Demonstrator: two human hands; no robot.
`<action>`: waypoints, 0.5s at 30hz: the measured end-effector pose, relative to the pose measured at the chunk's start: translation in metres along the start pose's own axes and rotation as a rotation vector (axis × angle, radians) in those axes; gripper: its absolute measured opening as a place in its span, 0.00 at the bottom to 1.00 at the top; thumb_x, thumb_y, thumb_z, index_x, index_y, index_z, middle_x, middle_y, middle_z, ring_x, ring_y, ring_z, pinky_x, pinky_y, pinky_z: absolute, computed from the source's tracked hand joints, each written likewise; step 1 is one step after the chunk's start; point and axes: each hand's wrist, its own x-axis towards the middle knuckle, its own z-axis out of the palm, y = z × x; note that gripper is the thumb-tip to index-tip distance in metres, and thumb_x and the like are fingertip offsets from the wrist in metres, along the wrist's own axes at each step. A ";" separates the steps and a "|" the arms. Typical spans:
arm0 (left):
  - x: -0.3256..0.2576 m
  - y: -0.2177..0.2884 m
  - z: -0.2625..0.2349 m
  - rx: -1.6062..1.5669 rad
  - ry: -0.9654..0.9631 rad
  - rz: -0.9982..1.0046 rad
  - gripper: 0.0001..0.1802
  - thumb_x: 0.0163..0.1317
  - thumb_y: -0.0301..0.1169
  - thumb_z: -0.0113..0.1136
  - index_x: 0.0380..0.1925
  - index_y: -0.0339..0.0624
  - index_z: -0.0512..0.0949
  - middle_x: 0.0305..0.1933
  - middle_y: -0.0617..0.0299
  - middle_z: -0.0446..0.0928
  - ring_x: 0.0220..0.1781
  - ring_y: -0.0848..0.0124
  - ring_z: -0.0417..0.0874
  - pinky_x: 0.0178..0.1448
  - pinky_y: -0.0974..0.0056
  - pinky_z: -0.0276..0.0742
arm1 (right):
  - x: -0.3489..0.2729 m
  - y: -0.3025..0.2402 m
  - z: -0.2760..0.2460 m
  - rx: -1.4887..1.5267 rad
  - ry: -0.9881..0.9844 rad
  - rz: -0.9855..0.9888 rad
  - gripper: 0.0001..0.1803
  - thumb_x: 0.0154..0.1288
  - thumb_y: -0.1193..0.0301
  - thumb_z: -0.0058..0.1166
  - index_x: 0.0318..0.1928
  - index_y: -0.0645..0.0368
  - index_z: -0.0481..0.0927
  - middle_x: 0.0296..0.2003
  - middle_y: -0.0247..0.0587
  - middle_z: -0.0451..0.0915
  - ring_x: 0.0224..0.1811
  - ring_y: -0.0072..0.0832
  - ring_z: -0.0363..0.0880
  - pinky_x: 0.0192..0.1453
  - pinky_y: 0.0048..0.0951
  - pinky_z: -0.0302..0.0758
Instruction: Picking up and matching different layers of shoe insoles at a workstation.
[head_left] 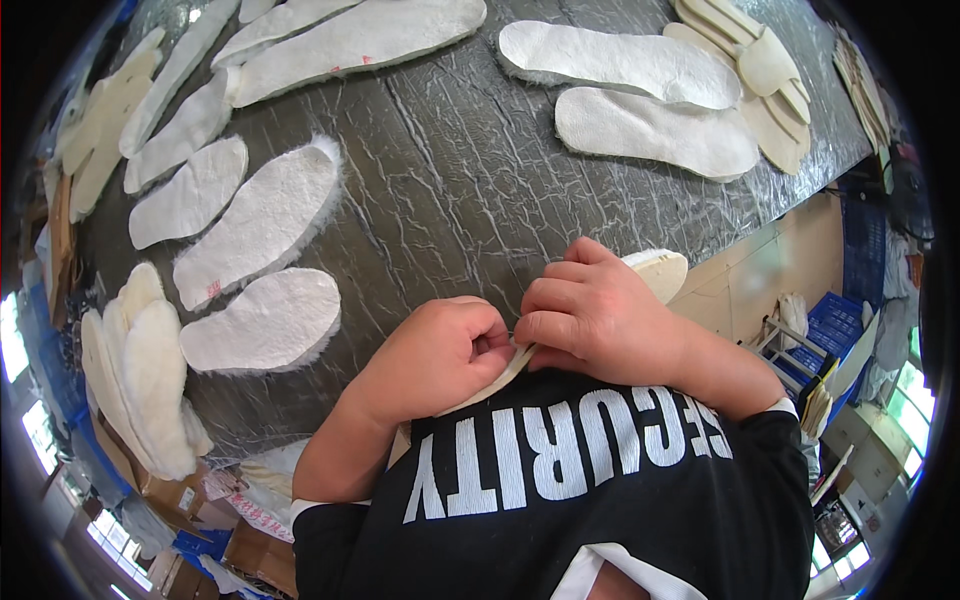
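Close to my chest, at the near edge of the table, both hands pinch a cream insole [492,390] whose thin edge shows below them. My left hand [435,355] has its fingers curled in on it. Against those fingertips, my right hand [605,315] grips the same edge with thumb and fingers bent. Most of this insole is hidden by the hands and my shirt. Just beyond my right hand, another cream and white piece [660,272] shows in part; whether it joins the held one I cannot tell.
The dark, crinkled table covering [430,190] bears white fleece insoles [265,222] on the left and a pair of insoles [655,130] at the far right. Stacked insoles [140,370] lie at the left edge, more cream pieces [765,75] at the far right. Blue crates [835,325] stand beyond the table's right side.
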 end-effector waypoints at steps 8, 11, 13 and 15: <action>0.000 0.005 -0.001 0.035 -0.029 -0.003 0.03 0.51 0.20 0.60 0.25 0.33 0.76 0.27 0.59 0.75 0.28 0.74 0.76 0.31 0.67 0.70 | -0.001 0.000 0.003 -0.017 0.020 -0.025 0.10 0.45 0.63 0.63 0.28 0.51 0.79 0.29 0.30 0.74 0.34 0.27 0.74 0.42 0.33 0.65; 0.000 0.007 -0.001 0.038 0.035 0.040 0.04 0.51 0.20 0.61 0.27 0.34 0.76 0.29 0.57 0.75 0.28 0.70 0.77 0.32 0.66 0.71 | 0.000 0.002 0.005 -0.052 0.022 -0.024 0.10 0.46 0.62 0.62 0.25 0.52 0.77 0.28 0.30 0.73 0.34 0.27 0.74 0.42 0.33 0.65; -0.004 0.011 -0.001 0.177 0.100 0.232 0.07 0.49 0.22 0.64 0.28 0.35 0.77 0.31 0.55 0.75 0.30 0.62 0.78 0.35 0.63 0.72 | 0.001 0.004 0.008 -0.072 0.020 -0.026 0.10 0.46 0.62 0.61 0.25 0.52 0.77 0.28 0.30 0.73 0.34 0.27 0.74 0.42 0.32 0.65; -0.007 0.016 0.001 0.275 0.108 0.280 0.08 0.48 0.23 0.65 0.28 0.35 0.77 0.31 0.54 0.75 0.31 0.58 0.78 0.37 0.61 0.72 | 0.001 0.004 0.009 -0.092 0.017 -0.027 0.10 0.46 0.61 0.61 0.24 0.52 0.76 0.28 0.30 0.72 0.35 0.27 0.74 0.42 0.32 0.65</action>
